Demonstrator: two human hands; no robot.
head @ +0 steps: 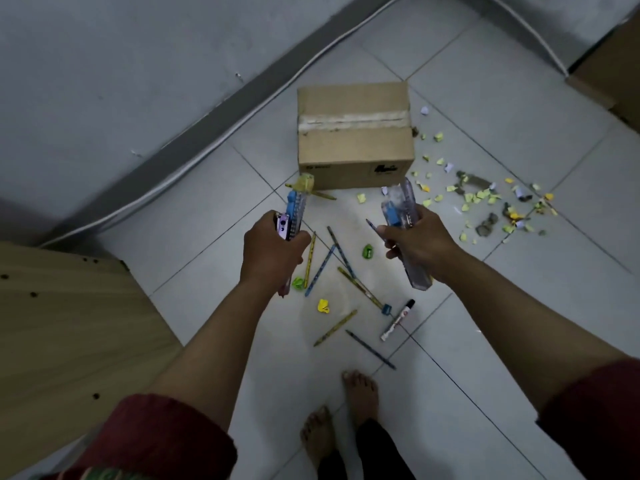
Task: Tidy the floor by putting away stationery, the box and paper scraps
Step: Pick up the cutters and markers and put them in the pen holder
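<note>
Holding stationery in both hands, I stood over the mess on the tiled floor [467,358]. My left hand [270,251] had its grip curled round a clear ruler bundle [294,216] with blue and purple pieces against it; my right hand [415,244] pinched a clear pencil case [401,209] and what looked like 1 pencil beside it. Both loads looked light and stiff, the plastic probably slick, so I judged a firm wrap around the middle safer than a fingertip hold.

Below the hands lay loose pencils [360,289], thin and apt to roll, best pinched at mid-shaft. A marker [396,320] lay touching the end of 1 pencil, with a green sharpener [367,251] and a yellow crumpled scrap [323,305] nearby. The cardboard box [355,133] sat taped shut further out, near the wall; I could not tell its weight, and I would take it by its 2 short sides.

Right of the box, paper scraps [485,199] were strewn widely: featherlight, easily scattered, better swept together than picked singly. A white cable [194,161] ran along the wall's foot behind the box, a wooden panel [69,323] crowded my left, and my bare feet [346,417] stood just short of the pencils, so open floor lay mainly to the right.
</note>
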